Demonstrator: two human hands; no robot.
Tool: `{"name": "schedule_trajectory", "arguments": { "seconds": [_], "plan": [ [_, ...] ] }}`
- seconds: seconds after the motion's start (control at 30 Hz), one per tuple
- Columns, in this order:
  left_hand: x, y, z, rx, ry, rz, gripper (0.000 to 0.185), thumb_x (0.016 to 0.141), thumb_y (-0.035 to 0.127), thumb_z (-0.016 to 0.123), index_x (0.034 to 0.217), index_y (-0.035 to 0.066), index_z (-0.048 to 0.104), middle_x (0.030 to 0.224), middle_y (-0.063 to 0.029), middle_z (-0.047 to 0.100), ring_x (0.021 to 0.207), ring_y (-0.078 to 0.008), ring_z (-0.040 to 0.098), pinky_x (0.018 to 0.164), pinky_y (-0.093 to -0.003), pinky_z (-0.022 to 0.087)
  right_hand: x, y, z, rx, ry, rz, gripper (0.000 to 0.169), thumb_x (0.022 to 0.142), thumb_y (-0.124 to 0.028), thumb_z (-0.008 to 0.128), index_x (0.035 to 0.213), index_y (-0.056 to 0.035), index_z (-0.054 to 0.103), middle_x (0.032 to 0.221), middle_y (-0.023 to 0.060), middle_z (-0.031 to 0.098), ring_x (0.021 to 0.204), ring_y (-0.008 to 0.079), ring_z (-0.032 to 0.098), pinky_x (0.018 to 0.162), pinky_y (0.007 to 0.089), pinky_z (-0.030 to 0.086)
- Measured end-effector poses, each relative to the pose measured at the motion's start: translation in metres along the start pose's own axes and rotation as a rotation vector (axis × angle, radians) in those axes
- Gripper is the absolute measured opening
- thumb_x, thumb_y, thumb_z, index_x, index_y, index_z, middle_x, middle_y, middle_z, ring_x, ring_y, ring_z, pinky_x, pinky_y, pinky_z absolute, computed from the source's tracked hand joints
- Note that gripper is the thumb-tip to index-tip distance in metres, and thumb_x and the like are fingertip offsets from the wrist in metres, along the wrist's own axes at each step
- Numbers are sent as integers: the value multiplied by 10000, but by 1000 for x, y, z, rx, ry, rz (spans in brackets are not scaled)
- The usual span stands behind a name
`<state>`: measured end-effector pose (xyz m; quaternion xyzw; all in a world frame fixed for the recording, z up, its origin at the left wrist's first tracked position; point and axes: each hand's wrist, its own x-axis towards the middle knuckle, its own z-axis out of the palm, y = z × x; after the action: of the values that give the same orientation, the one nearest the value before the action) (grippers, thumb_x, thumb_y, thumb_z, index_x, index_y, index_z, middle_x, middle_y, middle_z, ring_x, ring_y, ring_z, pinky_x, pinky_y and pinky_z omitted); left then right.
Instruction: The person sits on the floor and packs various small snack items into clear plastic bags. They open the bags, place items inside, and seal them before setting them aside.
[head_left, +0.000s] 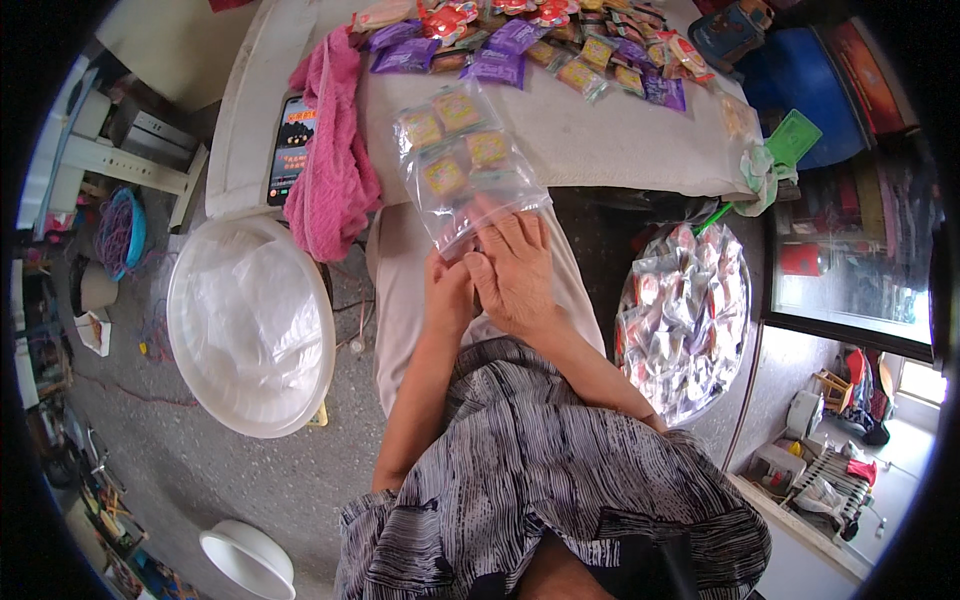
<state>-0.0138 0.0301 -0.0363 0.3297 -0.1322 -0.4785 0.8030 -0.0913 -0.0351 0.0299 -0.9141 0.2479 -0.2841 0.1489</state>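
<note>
A clear plastic bag (480, 184) lies partly on the table's near edge and reaches down over my lap. Inside it show several small square packets (444, 176) with yellow printing. My left hand (448, 292) pinches the near edge of the bag, its thumb side up. My right hand (517, 270) lies palm down across that same edge, touching the left fingertips. Some fingers show through the film; whether they are inside the bag or beneath it, I cannot tell.
A pile of wrapped snacks (495, 56) covers the table's (645, 154) far side. At left are a pink towel (330, 150), a phone (292, 150) and a tub of clear bags (251, 330). Filled bags (682, 322) crowd a container at right. A white basin (247, 559) stands on the floor.
</note>
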Motion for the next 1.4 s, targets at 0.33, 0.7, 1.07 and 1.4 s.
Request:
{"name": "schedule_trajectory", "arguments": {
  "seconds": [0.33,0.7,1.07,1.4],
  "plan": [
    [19,32,6,16,174,-98,251,878,215,551,997,-4,581,877,-91,640,705,-149,607,619,-264,486,-12,24,-14,262,259,3,208,734,-1,601,938,5,564,988,135,557,877,314,532,738,380,441],
    [47,40,17,178,403,-94,154,838,190,640,797,43,625,719,10,605,595,-61,531,546,-195,412,57,76,-7,64,132,96,192,746,-111,621,924,-38,613,965,80,532,893,301,488,774,402,410],
    [48,45,10,291,390,-86,170,827,207,652,762,52,625,652,23,571,508,-41,464,462,-194,350,50,78,-9,117,227,159,214,747,-117,628,947,-46,597,925,92,544,869,304,516,746,392,433],
    [38,36,6,157,257,-152,150,838,170,639,809,23,641,718,-6,615,601,-68,546,566,-216,456,-4,38,-10,1196,146,954,452,785,-345,685,1044,-11,524,864,34,587,728,104,546,668,245,458]
  ]
}}
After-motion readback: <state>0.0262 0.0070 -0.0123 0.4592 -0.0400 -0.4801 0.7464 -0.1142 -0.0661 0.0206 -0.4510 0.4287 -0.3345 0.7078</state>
